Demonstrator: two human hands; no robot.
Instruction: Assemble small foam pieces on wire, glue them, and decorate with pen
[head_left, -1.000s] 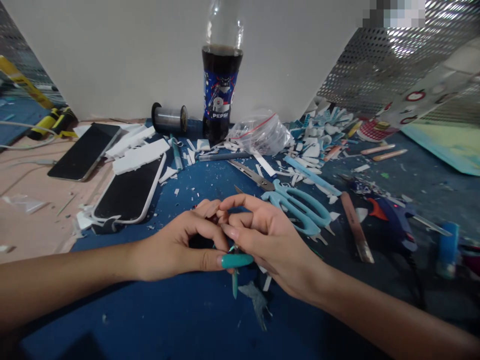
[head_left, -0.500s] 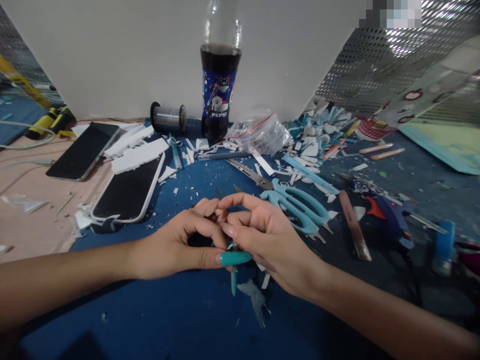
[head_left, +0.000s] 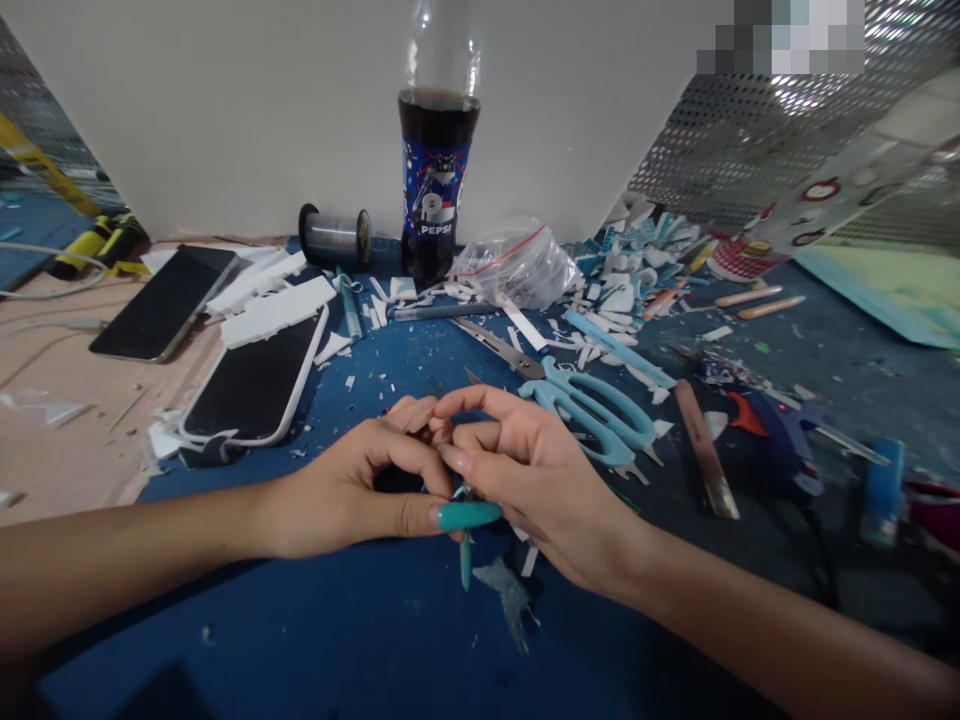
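Note:
Both hands meet in the middle of the view, fingers closed and tips together. My left hand [head_left: 352,485] pinches a long, narrow teal piece [head_left: 470,515] at its thumb tip. Just below, a second slim teal piece [head_left: 466,562] hangs down. My right hand [head_left: 532,475] has its thumb and fingers bent inward against the left fingers; what it pinches is mostly hidden behind them. A small bit of something shows between the hands, too small to name. Beneath them a ragged grey scrap [head_left: 510,600] lies on the blue mat [head_left: 300,640].
Blue-handled scissors [head_left: 592,405] lie behind my right hand. A Pepsi bottle [head_left: 437,190], a spool of clear line [head_left: 335,237] and a plastic bag [head_left: 521,265] stand behind. Two phones [head_left: 259,385] lie left. A glue gun [head_left: 784,440] and scattered white scraps are right.
The whole view has shifted very slightly. My hands keep the same pose and the teal pieces stay where they were between them.

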